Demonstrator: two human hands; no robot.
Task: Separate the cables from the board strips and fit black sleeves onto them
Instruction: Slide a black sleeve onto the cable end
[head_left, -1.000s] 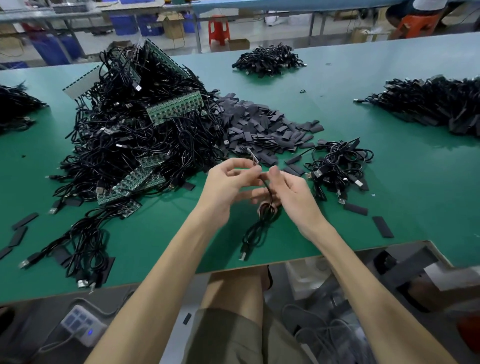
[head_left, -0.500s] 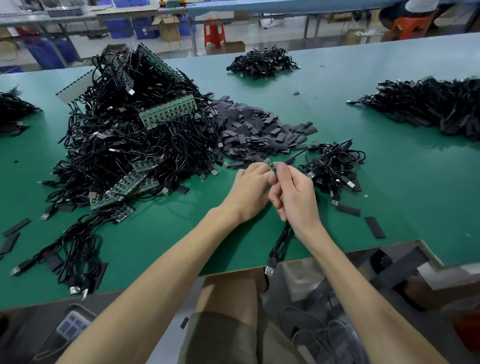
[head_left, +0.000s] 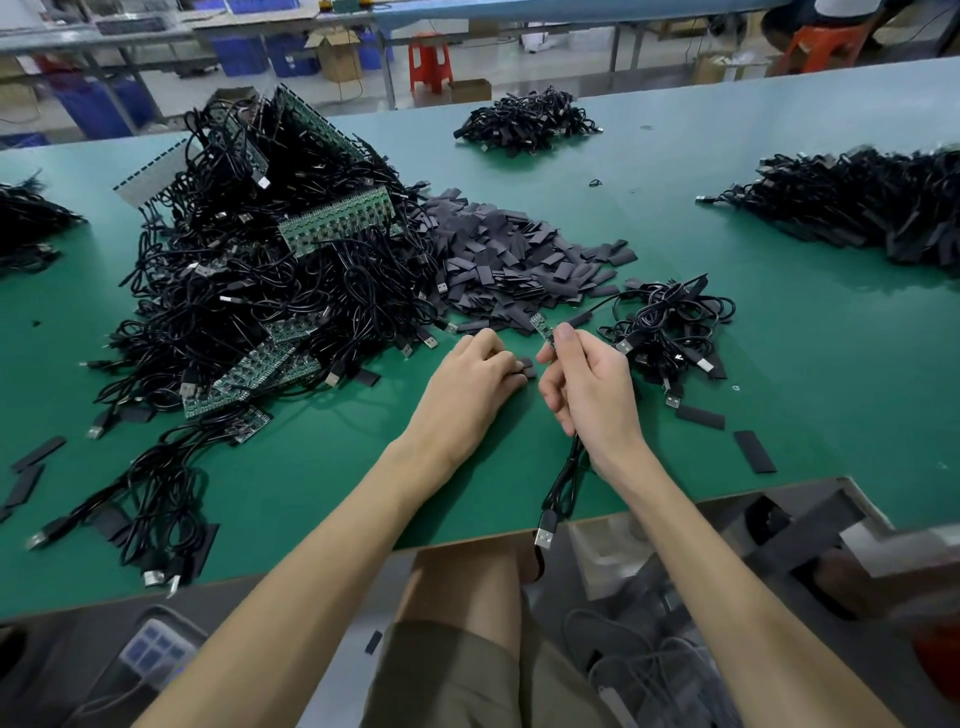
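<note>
Here, right grip (head_left: 592, 395) pinches a cable (head_left: 563, 478), left grip (head_left: 467, 389) pinches a black sleeve (head_left: 528, 370).

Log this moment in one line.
right hand: grips cable, board end up | left hand: touches black sleeve on table | USB plug: at table edge

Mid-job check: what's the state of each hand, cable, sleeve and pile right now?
Left hand: curled fingers pinching a flat black sleeve on the green table.
Right hand: gripping a thin black cable.
USB plug: hanging past the table edge.
Small green board tip: bare, unsleeved, sticking up from the grip.
Heap of black cables: tangled with green board strips.
</note>
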